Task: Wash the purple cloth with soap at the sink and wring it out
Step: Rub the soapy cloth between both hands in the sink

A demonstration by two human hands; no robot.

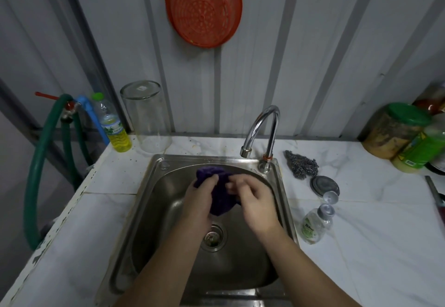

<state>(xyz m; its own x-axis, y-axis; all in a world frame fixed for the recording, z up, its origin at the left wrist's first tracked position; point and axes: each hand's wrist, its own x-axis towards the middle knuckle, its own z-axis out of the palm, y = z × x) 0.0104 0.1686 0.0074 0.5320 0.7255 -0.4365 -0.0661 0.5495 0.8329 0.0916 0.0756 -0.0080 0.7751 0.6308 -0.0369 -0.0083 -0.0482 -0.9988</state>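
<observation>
Purple cloth hangs bunched over the steel sink, between our two hands and above the drain. Our left hand has its grip curled around the cloth's left side, while our right hand pinches the right edge. No water runs from the faucet.

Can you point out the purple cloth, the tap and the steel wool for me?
purple cloth [220, 199]: head view, middle of the bunched fabric.
tap [261, 125]: head view, curved chrome neck.
steel wool [301, 166]: head view, middle of the wad.
</observation>
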